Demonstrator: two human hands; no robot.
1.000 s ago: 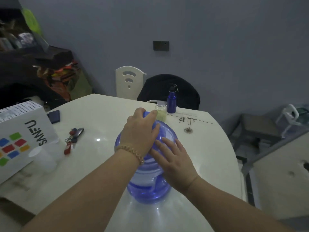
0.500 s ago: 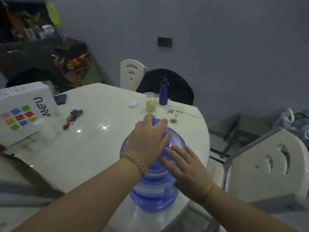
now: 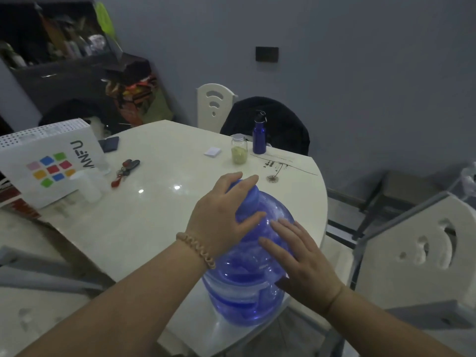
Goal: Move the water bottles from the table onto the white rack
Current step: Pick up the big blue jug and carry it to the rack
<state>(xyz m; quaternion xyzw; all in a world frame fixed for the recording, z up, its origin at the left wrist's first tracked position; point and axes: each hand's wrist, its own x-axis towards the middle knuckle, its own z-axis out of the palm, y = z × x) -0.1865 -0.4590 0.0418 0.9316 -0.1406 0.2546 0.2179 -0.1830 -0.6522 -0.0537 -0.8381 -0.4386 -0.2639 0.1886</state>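
Note:
A large blue translucent water bottle point(image 3: 247, 287) stands on the cream table point(image 3: 154, 217) near its front right edge. My left hand point(image 3: 224, 217) is wrapped around the bottle's blue cap and neck. My right hand point(image 3: 301, 256) lies flat with spread fingers on the bottle's shoulder. A small dark blue metal bottle point(image 3: 259, 136) stands at the far edge of the table. The white rack is partly visible at the far right edge point(image 3: 470, 180), too little to make out.
On the table are a glass jar with yellowish contents point(image 3: 239, 152), a white card point(image 3: 212, 152), keys point(image 3: 126, 170), a dark phone point(image 3: 109, 144), and a white box with coloured squares point(image 3: 49, 161). White chairs stand at the back point(image 3: 215, 106) and at the right point(image 3: 422, 251).
The big bottle has slid toward the table's front right edge with both hands on it. My view has shifted, bringing the right chair closer.

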